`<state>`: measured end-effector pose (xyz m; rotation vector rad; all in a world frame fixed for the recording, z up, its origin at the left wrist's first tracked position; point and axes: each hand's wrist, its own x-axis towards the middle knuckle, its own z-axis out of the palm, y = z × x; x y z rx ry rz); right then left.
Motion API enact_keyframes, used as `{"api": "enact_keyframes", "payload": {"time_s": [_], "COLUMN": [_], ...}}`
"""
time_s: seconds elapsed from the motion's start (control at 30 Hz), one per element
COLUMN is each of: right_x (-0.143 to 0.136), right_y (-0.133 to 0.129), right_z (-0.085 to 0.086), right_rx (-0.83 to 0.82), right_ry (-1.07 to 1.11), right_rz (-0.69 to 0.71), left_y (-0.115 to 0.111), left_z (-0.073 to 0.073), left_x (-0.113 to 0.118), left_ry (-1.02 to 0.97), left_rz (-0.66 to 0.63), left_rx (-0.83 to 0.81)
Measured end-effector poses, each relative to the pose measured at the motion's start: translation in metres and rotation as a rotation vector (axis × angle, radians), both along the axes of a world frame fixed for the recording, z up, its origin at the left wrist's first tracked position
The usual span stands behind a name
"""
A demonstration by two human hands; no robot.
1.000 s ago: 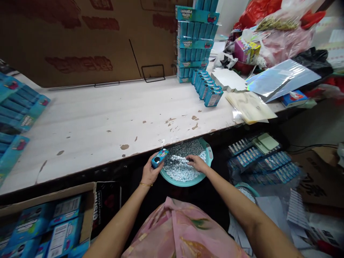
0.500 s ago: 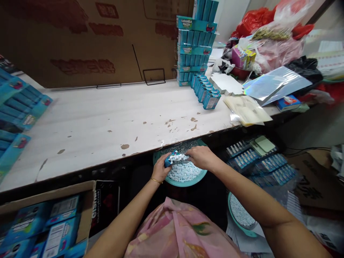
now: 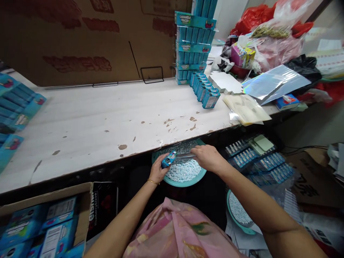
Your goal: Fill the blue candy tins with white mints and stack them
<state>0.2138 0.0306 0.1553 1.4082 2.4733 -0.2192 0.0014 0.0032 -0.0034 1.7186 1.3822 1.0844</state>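
Note:
A small blue box (image 3: 168, 159) is held in my left hand (image 3: 158, 170), tilted over the near-left part of a teal basin (image 3: 185, 184). The basin is full of small white candies (image 3: 185, 169) and sits partly under the table edge. My right hand (image 3: 205, 156) is closed on a clear scoop (image 3: 184, 156), which points left toward the box above the candies. Little or nothing shows in the scoop. A few white pieces show at the box's opening.
On the white table (image 3: 115, 118) stand a row of small blue boxes (image 3: 210, 99), stacked display boxes (image 3: 182, 46) and a large carton (image 3: 88, 43). An open carton (image 3: 90, 211) is at lower left. Filled trays (image 3: 244, 157) and a second basin (image 3: 239, 211) are at right.
The heap of white candies between box and scoop is gone. The scoop has drawn slightly right, out of the box, with my right hand. The box has turned and moved slightly left.

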Motion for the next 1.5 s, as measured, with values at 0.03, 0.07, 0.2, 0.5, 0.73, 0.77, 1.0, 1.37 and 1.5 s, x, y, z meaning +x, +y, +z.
{"api": "enact_keyframes", "payload": {"time_s": [0.03,0.07,0.2,0.5,0.73,0.77,1.0,1.37,1.5], "right_x": [0.012,0.022,0.029,-0.019,0.024,0.026,0.003,-0.038,-0.022], "right_y": [0.002,0.003,0.007,0.004,0.011,0.011,0.008,-0.011,-0.011], "right_z": [-0.011,-0.025,-0.096,-0.180,-0.129,-0.116,-0.025,0.019,0.019], "right_rx": [-0.021,-0.054,-0.206,-0.332,-0.398,-0.378,-0.157,0.003,0.030], "right_ry": [-0.001,0.000,0.029,0.292,0.792,0.806,0.391,-0.027,-0.011], "right_rz": [-0.035,-0.081,-0.258,-0.361,-0.344,-0.319,-0.079,0.098,0.049], "left_y": [-0.001,-0.002,-0.005,-0.009,-0.009,-0.009,-0.005,-0.008,-0.012], "left_z": [0.000,0.000,-0.002,0.005,0.004,0.003,0.004,0.008,0.016], "left_x": [-0.002,-0.004,-0.010,-0.023,-0.024,-0.022,-0.001,0.005,0.002], "left_ry": [-0.015,-0.032,-0.094,-0.126,-0.153,-0.138,-0.016,0.042,0.183], "left_rz": [0.005,0.011,0.059,0.214,0.225,0.207,0.078,0.042,0.006], "left_rx": [-0.005,-0.010,-0.025,-0.132,-0.094,-0.089,-0.013,0.018,0.065]}}
